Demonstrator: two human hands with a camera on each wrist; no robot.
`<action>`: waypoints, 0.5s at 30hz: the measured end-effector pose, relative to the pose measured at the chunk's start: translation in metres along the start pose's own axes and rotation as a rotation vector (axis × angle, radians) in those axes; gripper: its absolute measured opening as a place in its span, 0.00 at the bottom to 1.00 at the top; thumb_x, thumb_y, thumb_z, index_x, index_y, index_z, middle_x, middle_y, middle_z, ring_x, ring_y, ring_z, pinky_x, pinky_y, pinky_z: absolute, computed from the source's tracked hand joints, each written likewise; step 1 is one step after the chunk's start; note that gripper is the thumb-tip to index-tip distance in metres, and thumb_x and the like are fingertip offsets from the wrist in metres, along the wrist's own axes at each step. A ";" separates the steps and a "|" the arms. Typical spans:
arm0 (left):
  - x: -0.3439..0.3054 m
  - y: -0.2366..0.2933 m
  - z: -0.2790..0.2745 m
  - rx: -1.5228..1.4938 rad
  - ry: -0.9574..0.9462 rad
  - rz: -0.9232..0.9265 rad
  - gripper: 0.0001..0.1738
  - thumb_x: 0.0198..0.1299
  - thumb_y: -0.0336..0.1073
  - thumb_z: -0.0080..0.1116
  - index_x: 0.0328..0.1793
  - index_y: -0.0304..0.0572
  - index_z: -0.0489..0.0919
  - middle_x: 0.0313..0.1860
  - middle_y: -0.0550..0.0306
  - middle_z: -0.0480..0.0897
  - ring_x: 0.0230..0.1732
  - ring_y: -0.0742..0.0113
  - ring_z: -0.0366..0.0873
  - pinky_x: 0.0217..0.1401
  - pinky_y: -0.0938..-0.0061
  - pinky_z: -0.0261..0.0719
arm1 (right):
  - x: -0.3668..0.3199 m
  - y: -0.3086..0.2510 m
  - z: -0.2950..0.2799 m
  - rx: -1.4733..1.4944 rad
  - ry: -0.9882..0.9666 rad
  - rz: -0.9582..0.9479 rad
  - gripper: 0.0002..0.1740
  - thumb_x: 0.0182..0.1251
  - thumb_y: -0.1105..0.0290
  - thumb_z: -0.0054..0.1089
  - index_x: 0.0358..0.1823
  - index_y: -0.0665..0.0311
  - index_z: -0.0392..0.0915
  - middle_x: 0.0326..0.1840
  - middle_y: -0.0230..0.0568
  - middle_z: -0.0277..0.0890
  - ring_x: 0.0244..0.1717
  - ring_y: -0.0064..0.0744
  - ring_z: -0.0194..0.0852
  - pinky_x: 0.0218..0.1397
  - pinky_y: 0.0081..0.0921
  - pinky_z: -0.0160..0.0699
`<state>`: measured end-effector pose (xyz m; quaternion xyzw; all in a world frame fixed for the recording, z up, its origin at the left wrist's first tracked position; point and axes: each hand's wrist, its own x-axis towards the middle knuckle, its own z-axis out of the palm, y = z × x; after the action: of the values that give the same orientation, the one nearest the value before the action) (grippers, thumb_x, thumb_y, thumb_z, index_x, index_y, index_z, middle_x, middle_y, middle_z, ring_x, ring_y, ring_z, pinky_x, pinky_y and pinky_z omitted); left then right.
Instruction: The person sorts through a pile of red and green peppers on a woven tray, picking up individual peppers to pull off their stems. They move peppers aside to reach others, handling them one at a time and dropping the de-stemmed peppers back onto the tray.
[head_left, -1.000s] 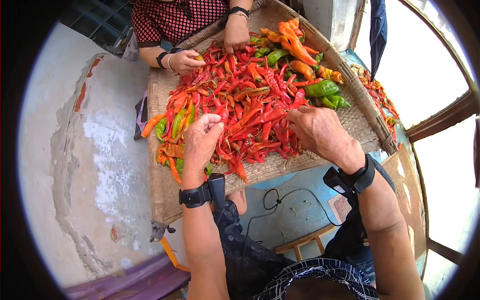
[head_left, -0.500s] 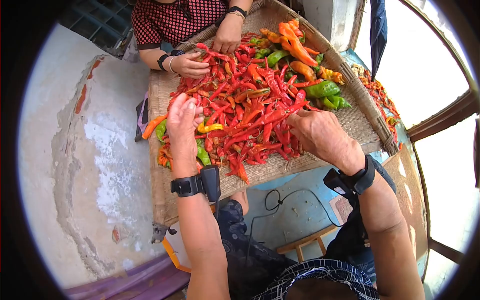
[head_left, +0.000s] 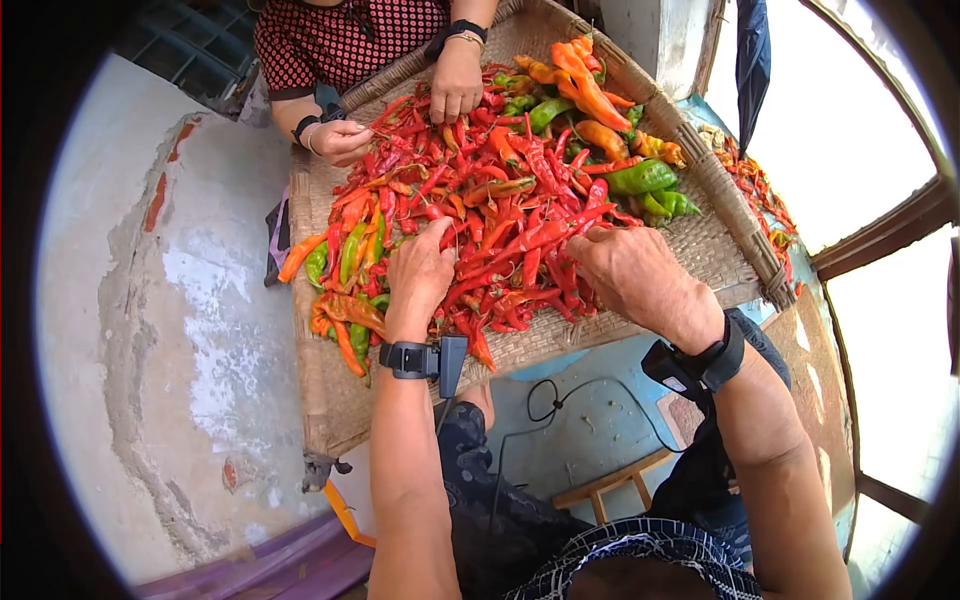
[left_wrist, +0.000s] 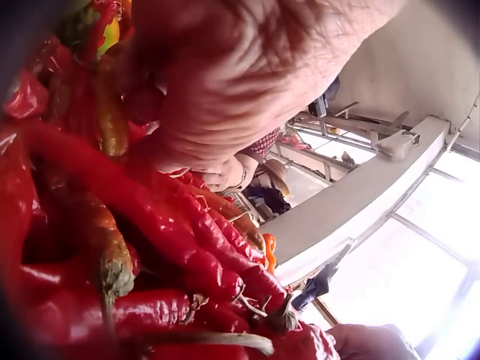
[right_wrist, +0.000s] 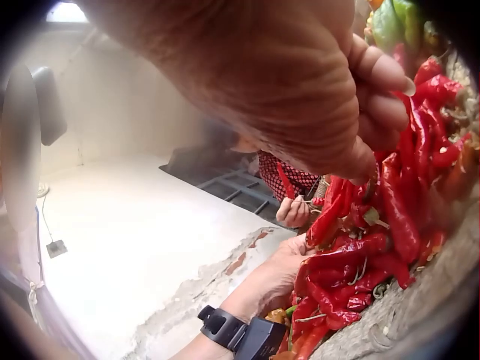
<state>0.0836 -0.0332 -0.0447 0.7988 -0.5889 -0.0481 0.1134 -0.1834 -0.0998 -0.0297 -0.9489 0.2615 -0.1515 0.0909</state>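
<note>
A broad heap of red chili peppers (head_left: 500, 250) lies on a woven tray. At its near left part, my left hand (head_left: 418, 275) reaches into the heap with bent fingers and pinches a red chili pepper (right_wrist: 324, 223). My right hand (head_left: 635, 275) is at the right side of the heap, fingers curled in and down among the chilies. Its fingertips touch red pods in the right wrist view; I cannot tell whether it grips one. Across the tray, another person's hand (head_left: 340, 140) holds a thin red chili, and their other hand (head_left: 457, 90) rests on the heap.
Larger green peppers (head_left: 645, 178) and orange peppers (head_left: 590, 85) lie at the tray's far right; mixed orange and green ones (head_left: 345, 310) lie at left. The woven tray (head_left: 335, 400) has a raised rim. A wall (head_left: 200, 300) stands left, windows right, a wooden stool (head_left: 610, 485) below.
My left hand swung left with its fingers spread, then came back right and down into the red chilies. My right hand barely moved. The other person's hand now holds a red chili.
</note>
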 end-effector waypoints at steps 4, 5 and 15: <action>-0.004 0.003 0.001 -0.566 -0.104 -0.019 0.16 0.59 0.25 0.58 0.54 0.36 0.80 0.44 0.54 0.85 0.44 0.67 0.82 0.49 0.75 0.78 | 0.001 -0.001 0.001 0.015 0.006 -0.011 0.07 0.55 0.74 0.59 0.34 0.67 0.73 0.28 0.47 0.79 0.32 0.48 0.82 0.33 0.40 0.80; -0.007 0.000 0.006 -0.646 -0.088 0.038 0.12 0.62 0.24 0.56 0.52 0.34 0.80 0.41 0.61 0.82 0.40 0.79 0.77 0.44 0.83 0.76 | 0.001 -0.001 -0.001 0.017 0.007 -0.009 0.07 0.55 0.74 0.59 0.34 0.67 0.73 0.28 0.47 0.79 0.32 0.48 0.82 0.33 0.40 0.80; -0.027 0.021 -0.032 -0.926 0.203 -0.013 0.07 0.66 0.31 0.59 0.47 0.38 0.78 0.31 0.67 0.77 0.28 0.84 0.71 0.31 0.86 0.70 | 0.001 0.001 -0.002 0.021 0.115 -0.033 0.09 0.52 0.75 0.60 0.34 0.67 0.72 0.27 0.47 0.77 0.30 0.48 0.81 0.32 0.40 0.80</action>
<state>0.0624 -0.0092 -0.0099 0.6686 -0.4864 -0.2278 0.5143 -0.1834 -0.1011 -0.0272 -0.9417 0.2492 -0.2101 0.0834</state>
